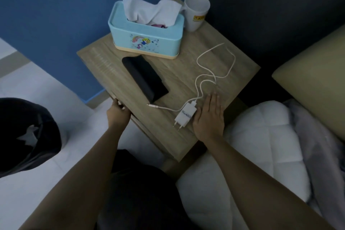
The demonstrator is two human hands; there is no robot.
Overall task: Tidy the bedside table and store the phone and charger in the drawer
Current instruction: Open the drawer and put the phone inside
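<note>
The wooden counter (186, 136) is seen from above, wedged between a blue wall and a bed. The left hand (118, 112) is curled over the counter's left front edge, fingers wrapped under the lip; whether a drawer front is being gripped there cannot be told. The right hand (209, 117) is laid flat on the counter top near its right edge, fingers straight and together, nothing held in it. Just beside its thumb side, touching or nearly so, the white charger (185, 115) is found lying on its side, prongs pointed toward the front edge. Its white cable (214, 65) is looped loosely across the right half of the counter, with the plug end resting close to the phone's near corner. The black phone (144, 78) is lying flat in the middle of the counter, angled diagonally. Behind it a light blue tissue box (147, 37) is set, white tissue spilling from the top. A white mug (196, 12) is standing upright at the back corner, just beside the box.
</note>
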